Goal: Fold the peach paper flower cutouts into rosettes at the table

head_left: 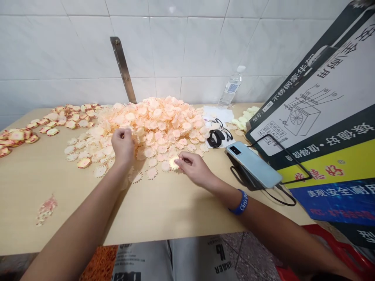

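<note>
A large heap of thin peach-coloured petal discs (164,117) with jagged edges covers the middle of the table. At the heap's front left, my left hand (123,144) is closed, its fingertips turned away, so what they hold, if anything, is hidden. My right hand (195,168) pinches a pale yellow jagged-edged petal disc (175,163) between thumb and fingers, just above the table near the heap's front edge. Flat single discs lie around both hands. Thicker red-edged stacks of discs (17,135) are gathered at the left, and one such stack (84,162) sits left of my left hand.
A phone (254,164) rests tilted on a black stand with a cable at the right. Behind it are a black watch (215,138), a water bottle (231,88) and a large printed box (316,101). Small pink scraps (47,210) lie front left on the table (164,210).
</note>
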Demonstrator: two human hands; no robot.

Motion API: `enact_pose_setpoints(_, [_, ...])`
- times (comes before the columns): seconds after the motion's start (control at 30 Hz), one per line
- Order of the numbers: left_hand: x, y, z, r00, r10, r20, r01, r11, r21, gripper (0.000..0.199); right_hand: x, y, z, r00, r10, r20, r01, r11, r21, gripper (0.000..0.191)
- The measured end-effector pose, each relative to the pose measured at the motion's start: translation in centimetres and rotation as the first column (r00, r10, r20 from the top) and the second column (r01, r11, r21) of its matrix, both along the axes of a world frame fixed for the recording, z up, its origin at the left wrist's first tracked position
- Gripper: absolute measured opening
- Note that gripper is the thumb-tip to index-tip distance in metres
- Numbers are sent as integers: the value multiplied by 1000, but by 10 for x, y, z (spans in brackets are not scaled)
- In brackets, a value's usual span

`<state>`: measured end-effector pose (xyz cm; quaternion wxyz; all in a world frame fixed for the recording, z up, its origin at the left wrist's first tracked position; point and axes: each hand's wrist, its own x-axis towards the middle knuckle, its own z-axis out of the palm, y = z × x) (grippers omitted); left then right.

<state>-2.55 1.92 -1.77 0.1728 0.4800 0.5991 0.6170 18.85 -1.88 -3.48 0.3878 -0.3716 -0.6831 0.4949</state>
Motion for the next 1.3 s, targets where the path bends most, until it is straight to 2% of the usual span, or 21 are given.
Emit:
enact_pose_setpoints(0.03, [3, -1, 2, 999, 22, 46, -22, 1000, 10, 19, 0, 1, -1, 999, -3, -35, 2, 999, -36, 32])
enact_pose_setpoints(0.17, [38, -18, 1, 966, -252, -47, 251, 967, -31, 16, 0, 11, -5, 989, -74, -125, 54, 986, -155, 33])
enact_pose_setpoints(0.23, [51, -25, -4, 932, -354, -73, 351, 935, -53, 21, 2, 15, -6, 985, -116, -129, 92, 980, -175, 32])
enact_pose_setpoints(0.33, [53, -30, -8, 897, -439, -55, 434, 897, -85, 33, 5, 16, -6, 977, -175, -122, 155, 975, -158, 29])
enact_pose_setpoints(0.47, [50, -33, -2, 887, -458, -67, 446, 885, -134, 24, 6, 16, -5, 974, -203, -96, 191, 974, -125, 28])
enact_pose_setpoints(0.57, [55, -36, 2, 867, -480, -131, 456, 873, -175, 19, 5, 16, -5, 976, -205, -77, 198, 976, -85, 28])
enact_pose_setpoints(0.77, [57, -38, -1, 855, -392, -341, 360, 920, -155, 16, 3, 10, -6, 974, -228, 5, 227, 972, 52, 22])
enact_pose_setpoints(0.97, [56, -39, -4, 789, -352, -504, 337, 933, -123, 15, 0, 4, -5, 969, -245, 19, 242, 966, 93, 19])
enact_pose_setpoints(1.3, [58, -41, -1, 692, -339, -637, 292, 939, -182, 16, -2, 3, -7, 968, -248, 33, 242, 962, 128, 17])
